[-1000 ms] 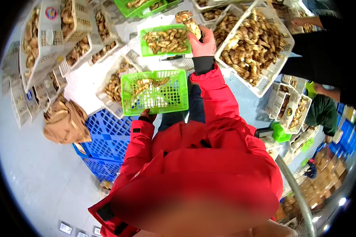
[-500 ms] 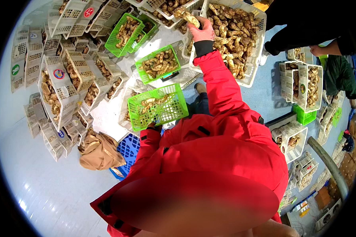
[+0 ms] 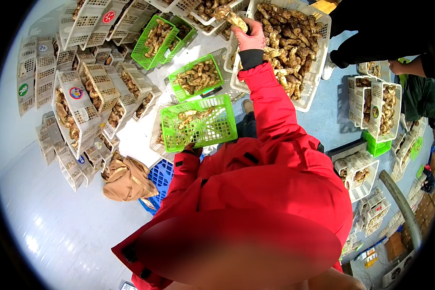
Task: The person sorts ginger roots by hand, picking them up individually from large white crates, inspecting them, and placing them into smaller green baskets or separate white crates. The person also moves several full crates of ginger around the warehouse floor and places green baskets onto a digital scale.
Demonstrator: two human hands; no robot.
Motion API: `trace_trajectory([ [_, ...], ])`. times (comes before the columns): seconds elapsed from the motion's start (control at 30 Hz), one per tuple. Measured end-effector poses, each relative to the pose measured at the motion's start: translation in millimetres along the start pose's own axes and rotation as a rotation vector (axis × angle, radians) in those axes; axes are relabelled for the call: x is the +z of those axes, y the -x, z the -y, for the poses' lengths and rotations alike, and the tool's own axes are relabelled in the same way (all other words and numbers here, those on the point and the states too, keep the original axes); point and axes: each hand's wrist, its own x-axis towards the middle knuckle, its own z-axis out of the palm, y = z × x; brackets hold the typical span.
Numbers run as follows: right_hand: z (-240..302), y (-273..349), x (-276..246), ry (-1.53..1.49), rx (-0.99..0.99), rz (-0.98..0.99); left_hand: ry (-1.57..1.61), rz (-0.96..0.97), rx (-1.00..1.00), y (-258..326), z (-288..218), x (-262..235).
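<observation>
My right hand (image 3: 252,38) is closed around a mushroom (image 3: 225,13) with a brown cap and pale stem. It is raised at the left edge of a big white crate (image 3: 302,102) heaped with similar mushrooms (image 3: 287,43). Close to my body, my left hand (image 3: 194,148) grips the near edge of a bright green basket (image 3: 230,116), its fingers partly hidden beneath the sleeve and rim. A few mushrooms (image 3: 192,117) lie inside that basket, toward its far left. Just beyond stands another green basket (image 3: 175,92), filled with mushrooms.
Stacked white crates (image 3: 84,116) of mushrooms line the left side. A brown cloth (image 3: 128,180) lies beside a blue plastic crate (image 3: 160,180). To the right, a person in dark clothes (image 3: 386,34) stands near more white crates (image 3: 385,108).
The whole view has shifted slightly. The green basket in my left hand appears a little farther right and tipped differently. My right hand still holds the mushroom by the big crate.
</observation>
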Motion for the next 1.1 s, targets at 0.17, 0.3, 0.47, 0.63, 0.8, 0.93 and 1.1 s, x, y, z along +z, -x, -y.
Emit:
trace_trajectory([
  [0.17, -9, -4, -12, 0.011, 0.003, 0.007, -0.045, -0.062, -0.004, 0, 20, 6],
  [0.3, 8, -3, 8, -0.009, 0.020, 0.000, 0.063, 0.033, -0.021, -11, -19, -21],
  [0.47, -15, -9, -9, -0.011, 0.117, 0.061, 0.024, -0.108, -0.016, 21, 33, 22],
  [0.63, -29, -9, -2, -1.160, 1.058, 0.242, 0.049, -0.078, 0.004, 31, 28, 19],
  [0.8, -25, -4, 6, -1.062, 0.921, 0.184, 0.080, -0.058, 0.006, 25, 28, 8],
  [0.93, -1, 5, 14, -0.446, 0.439, 0.143, 0.108, -0.037, 0.009, 22, 27, 1],
  [1.1, 21, 9, 16, -0.292, 0.145, 0.156, 0.146, -0.004, -0.001, 17, 27, 1],
])
